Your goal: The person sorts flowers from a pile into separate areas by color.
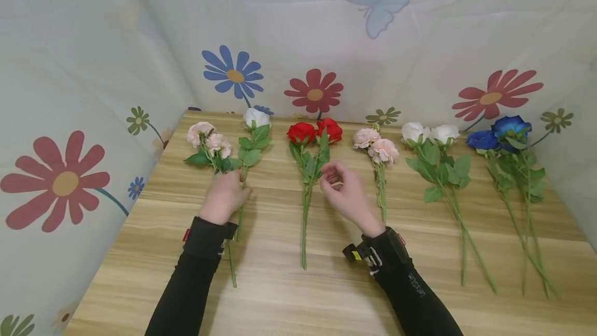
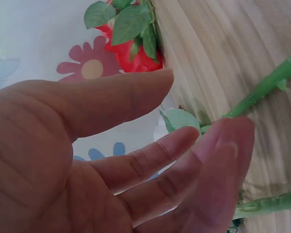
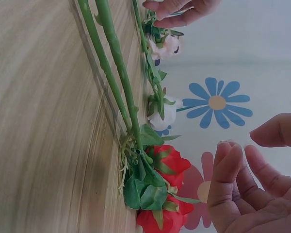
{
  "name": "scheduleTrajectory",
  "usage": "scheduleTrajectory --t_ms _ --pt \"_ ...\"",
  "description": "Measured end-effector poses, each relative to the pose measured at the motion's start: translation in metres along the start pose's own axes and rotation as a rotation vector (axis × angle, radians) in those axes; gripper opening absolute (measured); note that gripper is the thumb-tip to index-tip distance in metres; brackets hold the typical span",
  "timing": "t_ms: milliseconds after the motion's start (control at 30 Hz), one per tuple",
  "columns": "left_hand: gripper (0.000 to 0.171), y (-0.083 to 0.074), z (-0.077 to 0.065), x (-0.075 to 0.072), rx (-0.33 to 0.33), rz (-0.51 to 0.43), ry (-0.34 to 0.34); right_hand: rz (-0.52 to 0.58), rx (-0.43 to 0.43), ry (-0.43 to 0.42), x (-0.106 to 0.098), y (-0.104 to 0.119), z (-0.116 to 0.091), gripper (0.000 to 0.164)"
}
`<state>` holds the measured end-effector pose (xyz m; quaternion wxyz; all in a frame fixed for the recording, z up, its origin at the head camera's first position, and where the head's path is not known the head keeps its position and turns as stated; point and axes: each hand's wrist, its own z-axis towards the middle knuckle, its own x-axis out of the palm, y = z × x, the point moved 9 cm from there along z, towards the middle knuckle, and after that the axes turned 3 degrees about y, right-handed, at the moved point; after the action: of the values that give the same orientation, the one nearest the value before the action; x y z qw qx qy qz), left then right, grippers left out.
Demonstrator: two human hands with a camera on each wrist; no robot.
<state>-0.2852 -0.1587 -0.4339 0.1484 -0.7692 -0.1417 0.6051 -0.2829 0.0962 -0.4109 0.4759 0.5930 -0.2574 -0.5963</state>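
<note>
My left hand (image 1: pixel 225 195) is over the stems of the pink flowers (image 1: pixel 218 144) and beside the single white rose (image 1: pixel 256 118). In the left wrist view, its thumb (image 2: pixel 121 99) stands apart from the loosely bent fingers, with nothing between them. Green stems (image 2: pixel 269 90) run on the table just past those fingertips. My right hand (image 1: pixel 346 191) hovers between two red roses (image 1: pixel 302 133) and another pair of pink flowers (image 1: pixel 383 150). Its fingers (image 3: pixel 228 167) curve loosely and grip nothing. Both red roses lie side by side, stems toward me.
Farther right on the wooden table (image 1: pixel 354 294) lie two white roses (image 1: pixel 415 133) with crossing stems and blue roses (image 1: pixel 511 127) near the right edge. A flower-printed cloth (image 1: pixel 289 25) hangs behind the back edge and along the left side.
</note>
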Motion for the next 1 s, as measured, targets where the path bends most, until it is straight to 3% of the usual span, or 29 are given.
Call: scheduleTrajectory --t_ms 267,533,767,1000 --pt "0.041 0.008 0.004 0.008 -0.035 -0.021 0.033 0.002 -0.002 0.002 0.001 0.001 -0.001 0.022" --pt "0.012 0.011 0.008 0.014 -0.065 -0.009 0.062 -0.018 -0.002 0.009 0.0 0.003 -0.001 0.023" --pt "0.013 0.013 0.009 0.018 -0.083 -0.023 0.089 -0.033 0.005 0.006 0.0 0.0 0.0 0.022" --pt "0.024 0.012 0.01 0.019 -0.088 -0.053 0.082 -0.033 0.009 0.014 0.002 -0.002 -0.001 0.021"
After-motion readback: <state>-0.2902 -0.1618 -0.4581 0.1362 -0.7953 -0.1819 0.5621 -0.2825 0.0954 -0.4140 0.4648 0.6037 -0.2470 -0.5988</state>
